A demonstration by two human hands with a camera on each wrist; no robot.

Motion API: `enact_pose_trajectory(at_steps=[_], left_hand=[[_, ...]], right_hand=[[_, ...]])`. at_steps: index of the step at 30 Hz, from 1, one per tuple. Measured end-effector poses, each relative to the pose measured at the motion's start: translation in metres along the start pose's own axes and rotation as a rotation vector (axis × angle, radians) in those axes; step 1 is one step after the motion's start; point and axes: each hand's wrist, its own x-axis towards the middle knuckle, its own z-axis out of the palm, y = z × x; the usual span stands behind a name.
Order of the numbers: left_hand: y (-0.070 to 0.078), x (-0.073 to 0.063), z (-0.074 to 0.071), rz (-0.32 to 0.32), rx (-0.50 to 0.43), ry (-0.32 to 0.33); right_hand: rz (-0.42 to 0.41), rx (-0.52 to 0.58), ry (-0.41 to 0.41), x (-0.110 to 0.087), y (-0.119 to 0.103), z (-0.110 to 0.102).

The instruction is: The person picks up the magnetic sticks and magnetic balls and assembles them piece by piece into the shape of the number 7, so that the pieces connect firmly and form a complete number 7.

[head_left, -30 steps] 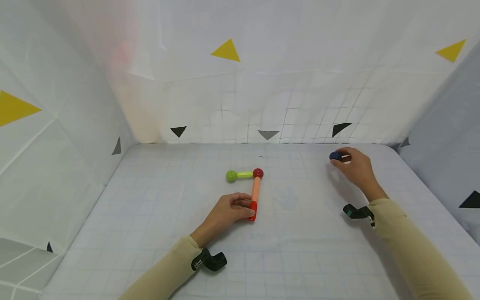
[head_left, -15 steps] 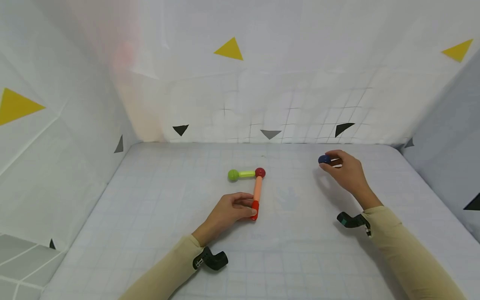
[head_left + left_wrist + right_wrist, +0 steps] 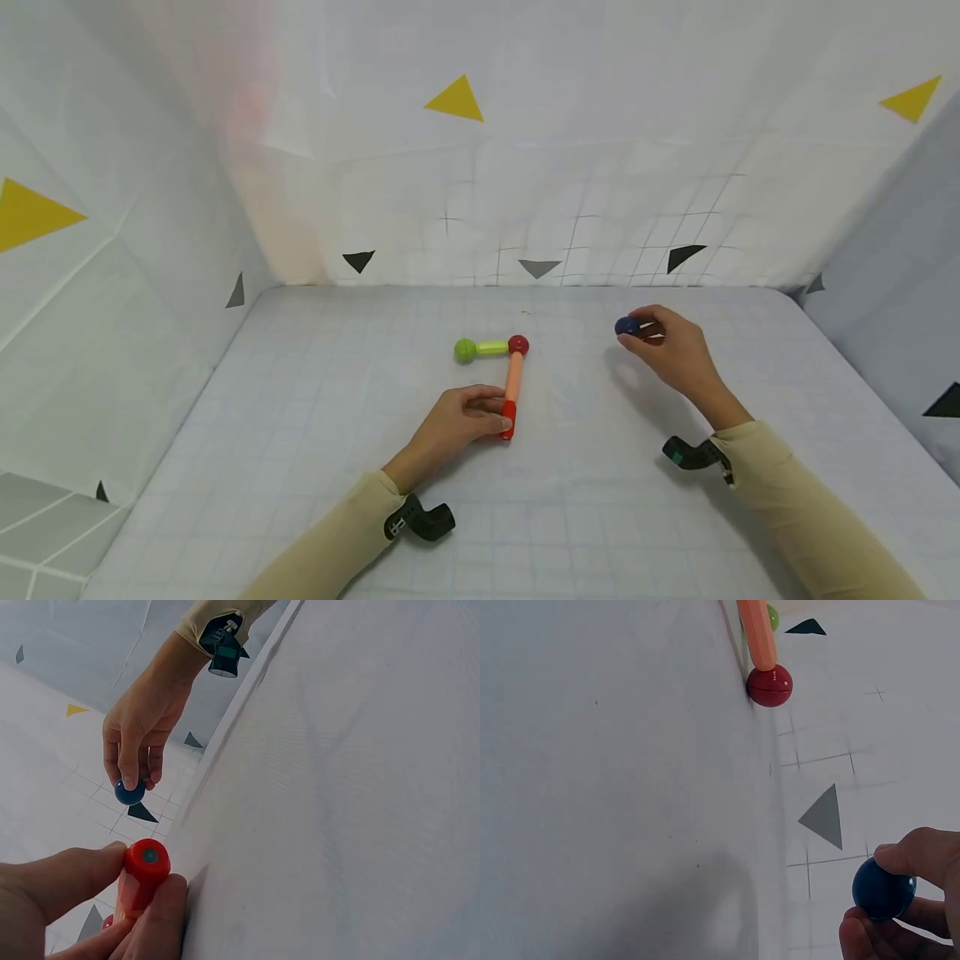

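Note:
My left hand [image 3: 457, 421] pinches the red end piece [image 3: 508, 419] of a rod chain between thumb and fingers. From that piece an orange rod [image 3: 513, 377] runs back to a dark red ball [image 3: 518, 345]. A yellow-green rod [image 3: 492, 347] joins this ball to a green ball [image 3: 465, 350] on the left. To the right, my right hand [image 3: 675, 350] holds a blue ball [image 3: 883, 889] by thumb and fingertips, above the table and apart from the chain. In the left wrist view a small grey disc shows in the red piece's end face.
A white gridded sheet covers the table [image 3: 577, 533]. White walls with yellow and black triangles stand at the back and both sides. Each wrist carries a black camera, the left camera [image 3: 420, 518] close to the table's surface.
My right hand has moved left and slightly nearer with the blue ball. The left hand and the rod chain stay in place.

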Motion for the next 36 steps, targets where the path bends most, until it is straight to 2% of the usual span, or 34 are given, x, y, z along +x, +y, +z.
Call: enact_pose_trajectory(at_steps=[7,20,29,36], left_hand=[[0.003,0.002,0.004,0.011,-0.018,-0.027],[0.001,-0.002,-0.001,0.011,0.0,-0.002],[0.002,-0.002,-0.001,-0.006,-0.002,-0.003],[0.002,-0.002,-0.001,-0.004,-0.024,-0.009]], right_hand=[[-0.029,-0.003,0.017,-0.007,-0.009,0.0],[-0.081,0.051,-0.01,-0.017,-0.027,0.016],[-0.091,0.09,-0.022,-0.025,-0.031,0.024],[-0.118,0.115,-0.046,-0.031,-0.042,0.029]])
